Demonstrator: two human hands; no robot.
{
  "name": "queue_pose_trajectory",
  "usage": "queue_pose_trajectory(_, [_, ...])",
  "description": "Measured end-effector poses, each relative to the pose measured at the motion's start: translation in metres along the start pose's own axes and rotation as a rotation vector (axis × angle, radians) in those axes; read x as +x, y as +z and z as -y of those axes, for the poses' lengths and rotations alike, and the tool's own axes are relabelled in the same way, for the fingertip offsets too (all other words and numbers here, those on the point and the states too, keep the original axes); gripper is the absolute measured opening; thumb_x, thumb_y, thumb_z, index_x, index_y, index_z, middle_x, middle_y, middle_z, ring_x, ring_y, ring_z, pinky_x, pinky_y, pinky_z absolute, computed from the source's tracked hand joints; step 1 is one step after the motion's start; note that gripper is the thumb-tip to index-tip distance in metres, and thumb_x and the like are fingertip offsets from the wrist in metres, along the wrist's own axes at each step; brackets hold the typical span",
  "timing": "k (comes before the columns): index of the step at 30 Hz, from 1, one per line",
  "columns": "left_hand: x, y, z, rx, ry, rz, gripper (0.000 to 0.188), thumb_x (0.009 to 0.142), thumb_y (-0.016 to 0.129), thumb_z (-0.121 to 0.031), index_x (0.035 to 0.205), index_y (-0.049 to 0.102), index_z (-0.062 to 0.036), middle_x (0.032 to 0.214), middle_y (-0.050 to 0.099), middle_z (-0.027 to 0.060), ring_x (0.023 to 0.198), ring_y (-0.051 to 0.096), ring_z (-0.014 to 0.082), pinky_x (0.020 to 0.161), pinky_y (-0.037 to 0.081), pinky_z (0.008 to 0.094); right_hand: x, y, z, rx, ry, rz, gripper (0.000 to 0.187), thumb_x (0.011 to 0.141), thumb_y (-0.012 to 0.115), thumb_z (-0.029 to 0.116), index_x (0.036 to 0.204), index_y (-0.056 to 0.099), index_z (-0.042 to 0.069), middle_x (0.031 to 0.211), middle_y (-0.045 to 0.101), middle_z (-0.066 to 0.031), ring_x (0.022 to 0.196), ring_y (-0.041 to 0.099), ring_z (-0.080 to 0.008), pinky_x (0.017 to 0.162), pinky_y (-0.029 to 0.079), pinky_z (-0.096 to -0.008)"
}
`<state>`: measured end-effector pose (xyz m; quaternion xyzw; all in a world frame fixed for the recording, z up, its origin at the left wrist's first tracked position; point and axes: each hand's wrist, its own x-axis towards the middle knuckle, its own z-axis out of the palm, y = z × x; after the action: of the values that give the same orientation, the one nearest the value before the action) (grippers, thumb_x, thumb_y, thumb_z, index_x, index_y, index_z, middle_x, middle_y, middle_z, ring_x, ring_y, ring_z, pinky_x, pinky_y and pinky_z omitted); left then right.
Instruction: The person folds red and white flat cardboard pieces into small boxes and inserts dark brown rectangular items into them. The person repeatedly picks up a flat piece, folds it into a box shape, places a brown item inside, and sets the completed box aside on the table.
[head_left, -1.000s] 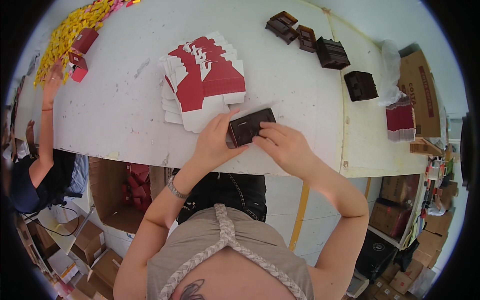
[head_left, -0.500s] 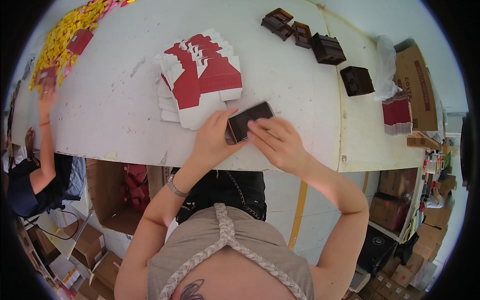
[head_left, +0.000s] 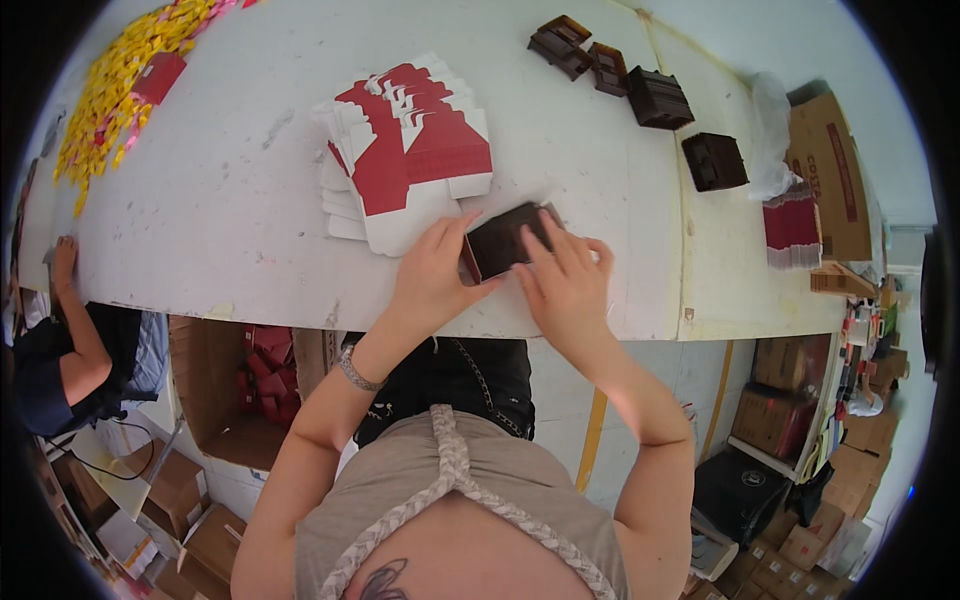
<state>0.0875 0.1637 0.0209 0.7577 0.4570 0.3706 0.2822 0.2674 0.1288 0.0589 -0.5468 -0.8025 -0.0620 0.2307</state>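
My left hand [head_left: 432,268] grips the left side of a small carton [head_left: 480,272] at the table's near edge, its thumb along the near side and its fingers at the far left corner. A dark brown plastic tray [head_left: 498,240] sits in the carton's opening. My right hand [head_left: 565,275] is over the right part of the carton, fingers stretched and spread, fingertips at the tray and the far right corner; they are slightly blurred. Just beyond my left hand lies a fanned stack of flat red-and-white cartons [head_left: 435,150].
Dark brown trays [head_left: 660,98] stand at the far right, near a pile of red cartons [head_left: 792,228] and a cardboard box [head_left: 830,170]. Yellow and pink small packets [head_left: 120,85] are heaped far left, beside a red box [head_left: 158,78]. A co-worker [head_left: 70,350] sits at the left.
My right hand has turned, its fingers spreading toward the carton's far right corner. The carton has shifted slightly right. The co-worker's hand has drawn back from the packets, taking a red box out of view.
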Motion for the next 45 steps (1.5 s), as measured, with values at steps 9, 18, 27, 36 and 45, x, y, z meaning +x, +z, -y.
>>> queue_pose_trajectory(9, [-0.001, 0.001, 0.002, -0.013, 0.011, 0.004, 0.074, 0.058, 0.084, -0.016, 0.124, 0.052, -0.0052, 0.105, 0.059, 0.0105, 0.096, 0.058, 0.0276, 0.079, 0.049, 0.0353, -0.005, -0.004, -0.013, -0.228, -0.078, 0.098, 0.040, 0.076, 0.069, 0.016, 0.114, 0.061, 0.007, 0.126, 0.057, -0.0105, 0.116, 0.051, -0.0193, 0.097, 0.031, -0.0415])
queue_pose_trajectory(18, [0.000, 0.000, -0.001, 0.048, 0.014, 0.021, 0.071, 0.059, 0.083, -0.017, 0.122, 0.052, -0.0049, 0.103, 0.056, 0.0086, 0.092, 0.057, 0.0272, 0.077, 0.049, 0.0351, 0.032, -0.023, -0.062, -0.172, -0.552, 0.092, 0.025, 0.076, 0.063, 0.010, 0.100, 0.066, 0.006, 0.106, 0.066, -0.0026, 0.107, 0.055, -0.0138, 0.090, 0.038, -0.0377])
queue_pose_trajectory(27, [0.003, -0.001, -0.003, 0.043, 0.011, 0.007, 0.068, 0.059, 0.083, -0.015, 0.119, 0.053, -0.0052, 0.104, 0.057, 0.0091, 0.093, 0.058, 0.0273, 0.078, 0.049, 0.0364, 0.011, -0.004, -0.064, -0.056, -0.407, -0.038, 0.018, 0.074, 0.069, 0.017, 0.089, 0.067, 0.007, 0.098, 0.066, -0.0028, 0.102, 0.055, -0.0135, 0.094, 0.034, -0.0437])
queue_pose_trajectory(36, [-0.005, 0.004, -0.002, 0.066, 0.084, -0.056, 0.076, 0.061, 0.081, -0.011, 0.129, 0.048, -0.0025, 0.103, 0.059, 0.0105, 0.094, 0.059, 0.0279, 0.077, 0.050, 0.0359, 0.016, -0.018, -0.005, -0.007, -0.303, 0.118, 0.044, 0.072, 0.071, 0.025, 0.110, 0.062, 0.005, 0.105, 0.064, -0.0110, 0.110, 0.053, -0.0216, 0.099, 0.033, -0.0433])
queue_pose_trajectory(45, [-0.011, 0.001, 0.003, 0.034, 0.162, -0.047, 0.079, 0.059, 0.079, -0.009, 0.131, 0.047, -0.0033, 0.111, 0.061, 0.0133, 0.099, 0.059, 0.0306, 0.082, 0.050, 0.0371, 0.022, -0.002, 0.018, 0.261, -0.203, 0.051, 0.034, 0.064, 0.068, 0.008, 0.097, 0.068, 0.005, 0.095, 0.062, -0.0079, 0.091, 0.055, -0.0267, 0.077, 0.045, -0.0381])
